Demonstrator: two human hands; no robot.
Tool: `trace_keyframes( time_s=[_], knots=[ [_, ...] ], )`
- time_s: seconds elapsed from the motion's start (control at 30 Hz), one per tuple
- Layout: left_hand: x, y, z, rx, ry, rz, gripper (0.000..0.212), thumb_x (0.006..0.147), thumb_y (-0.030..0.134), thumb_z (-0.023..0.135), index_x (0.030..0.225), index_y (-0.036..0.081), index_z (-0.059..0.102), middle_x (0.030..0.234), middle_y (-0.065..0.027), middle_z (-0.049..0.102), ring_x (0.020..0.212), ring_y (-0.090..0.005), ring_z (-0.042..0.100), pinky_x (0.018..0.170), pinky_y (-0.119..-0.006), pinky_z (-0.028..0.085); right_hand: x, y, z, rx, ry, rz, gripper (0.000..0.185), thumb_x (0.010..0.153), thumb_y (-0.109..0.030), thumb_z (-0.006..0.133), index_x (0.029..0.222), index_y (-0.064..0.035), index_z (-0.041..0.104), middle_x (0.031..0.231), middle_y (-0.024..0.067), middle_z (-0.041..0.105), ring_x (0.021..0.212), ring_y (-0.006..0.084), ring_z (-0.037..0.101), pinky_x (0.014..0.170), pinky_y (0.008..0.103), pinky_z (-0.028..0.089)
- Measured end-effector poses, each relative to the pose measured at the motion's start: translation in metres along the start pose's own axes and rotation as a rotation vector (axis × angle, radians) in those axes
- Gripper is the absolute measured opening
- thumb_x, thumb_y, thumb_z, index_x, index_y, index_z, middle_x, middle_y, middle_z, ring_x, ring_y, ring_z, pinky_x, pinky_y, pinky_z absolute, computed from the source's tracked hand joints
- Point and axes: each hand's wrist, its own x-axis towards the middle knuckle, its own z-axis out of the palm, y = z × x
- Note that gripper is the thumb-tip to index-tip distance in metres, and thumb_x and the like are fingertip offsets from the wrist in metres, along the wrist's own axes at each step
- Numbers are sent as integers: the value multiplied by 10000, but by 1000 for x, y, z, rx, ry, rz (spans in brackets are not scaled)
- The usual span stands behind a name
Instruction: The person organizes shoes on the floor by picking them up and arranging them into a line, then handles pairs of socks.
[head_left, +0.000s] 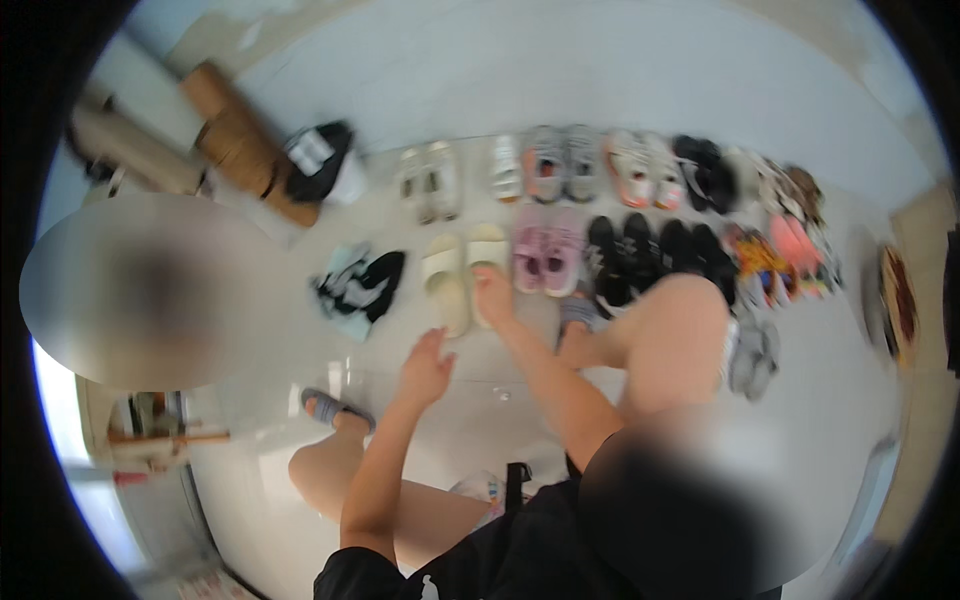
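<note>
A pair of cream slide sandals lies on the pale glossy floor in front of me. My right hand (495, 296) is over the right cream slide (488, 244), fingers at the rear edge of its strap; blur hides whether they grip it. The left cream slide (451, 300) lies beside it. Close to its heel end is my left hand (427, 369), fingers apart with nothing in them. Pink shoes (549, 251) stand just right of the slides. To their left lies a crumpled bundle of black and light-blue cloth (360, 289).
Two rows of shoes run along the wall, including grey sneakers (562, 165) and black shoes (637, 247). Grey slippers (754, 358) sit farther right. A bin with a black liner (326, 161) stands near brown cardboard (240, 142). My knees flank my arms.
</note>
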Motion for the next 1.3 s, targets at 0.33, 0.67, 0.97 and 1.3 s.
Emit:
trace_keyframes(
  time_s=[0.33,0.67,0.97,1.3],
  knots=[
    [53,209,-25,-752,250,135,329,862,-5,399,1187,-9,448,1104,-126,540,985,-187,539,855,-278,419,-49,-198,-178,470,352,-103,154,796,-24,482,893,18,594,818,110,614,709,167,584,645,267,463],
    [29,382,18,-890,-7,344,248,844,58,488,1084,37,542,981,-71,590,851,-120,565,751,-245,456,-95,-212,-355,461,713,-196,132,809,-12,468,867,-11,587,810,71,586,709,137,559,626,245,453],
    [50,407,224,-296,-560,597,292,761,54,504,1049,23,540,1001,-180,584,937,-307,562,810,-345,442,-156,26,-430,66,1038,300,154,752,-31,522,890,-13,586,827,112,616,754,161,576,682,267,453],
    [53,358,282,-125,-662,557,398,758,122,545,1133,11,469,1065,-209,534,986,-343,515,847,-394,415,-202,198,-409,-659,899,936,281,714,-129,571,994,-99,558,1109,197,482,957,374,511,806,409,413]
  ],
)
